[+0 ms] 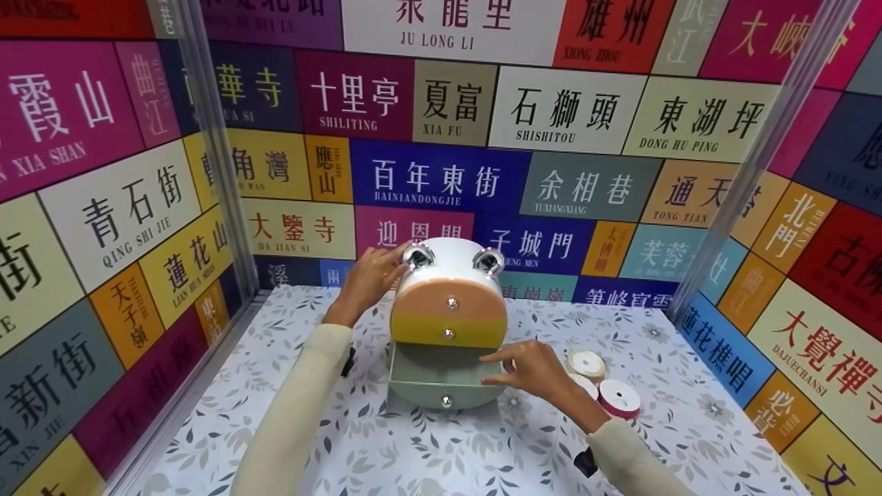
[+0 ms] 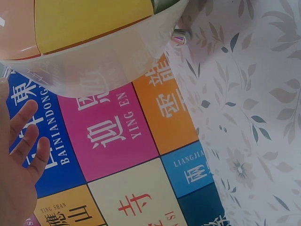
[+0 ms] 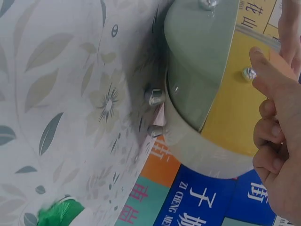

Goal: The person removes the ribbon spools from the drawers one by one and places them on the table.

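L hand [image 1: 366, 281]: fingers straight, flat against upper left side of drawer organizer [image 1: 448, 303], gripping nothing. R hand [image 1: 534, 368]: fingers extended over rim of pulled-out green drawer [image 1: 441, 382]; nothing held. Organizer: rounded glossy plastic, peach/yellow/green fronts, metallic knobs, mid-table [image 1: 427, 455], floral cloth. Ribbon spools [image 1: 606, 386] just R. Front edge open; walls near L and rear.

Right hand [image 3: 277, 136] beside green drawer [image 3: 197, 66], above leaf-patterned tabletop [image 3: 61, 94].
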### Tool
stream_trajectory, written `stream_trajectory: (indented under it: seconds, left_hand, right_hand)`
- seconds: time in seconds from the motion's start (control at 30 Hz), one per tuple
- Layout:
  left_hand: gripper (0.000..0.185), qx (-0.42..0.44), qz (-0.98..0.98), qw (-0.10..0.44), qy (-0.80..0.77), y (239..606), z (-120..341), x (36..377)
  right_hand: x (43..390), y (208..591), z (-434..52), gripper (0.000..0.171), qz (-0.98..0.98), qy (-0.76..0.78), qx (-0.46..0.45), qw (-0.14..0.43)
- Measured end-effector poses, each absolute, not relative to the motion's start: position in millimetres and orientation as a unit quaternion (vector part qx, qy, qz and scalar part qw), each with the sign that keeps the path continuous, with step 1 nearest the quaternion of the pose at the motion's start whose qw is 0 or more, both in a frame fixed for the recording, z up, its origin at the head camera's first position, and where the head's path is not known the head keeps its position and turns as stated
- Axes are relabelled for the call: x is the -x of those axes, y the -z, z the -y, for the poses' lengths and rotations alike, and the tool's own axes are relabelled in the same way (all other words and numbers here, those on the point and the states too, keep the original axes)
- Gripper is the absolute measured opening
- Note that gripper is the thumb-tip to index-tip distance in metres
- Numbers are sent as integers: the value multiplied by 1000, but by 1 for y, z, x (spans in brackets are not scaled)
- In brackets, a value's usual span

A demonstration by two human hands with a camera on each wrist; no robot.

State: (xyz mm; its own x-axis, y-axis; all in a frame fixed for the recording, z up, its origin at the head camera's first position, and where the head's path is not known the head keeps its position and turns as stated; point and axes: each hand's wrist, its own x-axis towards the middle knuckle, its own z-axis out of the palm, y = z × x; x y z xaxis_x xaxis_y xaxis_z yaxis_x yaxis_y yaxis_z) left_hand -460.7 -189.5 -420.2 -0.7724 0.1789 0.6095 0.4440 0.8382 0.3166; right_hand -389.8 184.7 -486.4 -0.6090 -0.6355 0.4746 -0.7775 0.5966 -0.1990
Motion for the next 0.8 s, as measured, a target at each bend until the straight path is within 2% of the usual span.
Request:
stream_trajectory:
  seconds: [0.27,0.47,0.8]
  left_hand:
    - [53,180,908,302,226,424,190,462]
    - [51,186,903,314,227,425,192,463]
    - [52,180,906,306,229,422,192,462]
  right_hand:
    - [380,494,-163,40,854,-189,-440,202]
    - [374,500,-151,41,839,-190,-472,193]
    - [370,515,-137,36,810,-171,-519,216]
